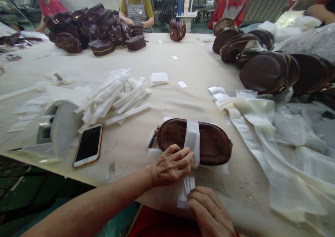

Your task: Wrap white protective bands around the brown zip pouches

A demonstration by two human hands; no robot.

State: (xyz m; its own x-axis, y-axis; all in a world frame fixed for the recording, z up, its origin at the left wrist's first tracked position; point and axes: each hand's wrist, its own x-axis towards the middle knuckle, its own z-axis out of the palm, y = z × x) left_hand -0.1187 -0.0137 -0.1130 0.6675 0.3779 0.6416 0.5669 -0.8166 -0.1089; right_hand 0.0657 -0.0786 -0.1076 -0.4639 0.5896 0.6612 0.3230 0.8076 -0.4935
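A small brown leather pouch (209, 144) lies on its side near the table's front edge, with a white foam strip (193, 139) wrapped over its middle. My left hand (171, 165) rests against the pouch's near side, fingers curled and pressing the strip down. My right hand (210, 212) is just below it at the table edge, pinching the strip's loose lower end (186, 190).
A heap of white strips (117, 96) lies left of centre, a phone (88, 145) and a tape dispenser (56, 129) further left. Clear plastic sheets (282, 150) and brown pouches (269, 71) fill the right. More bags (91, 29) and several seated people are at the far side.
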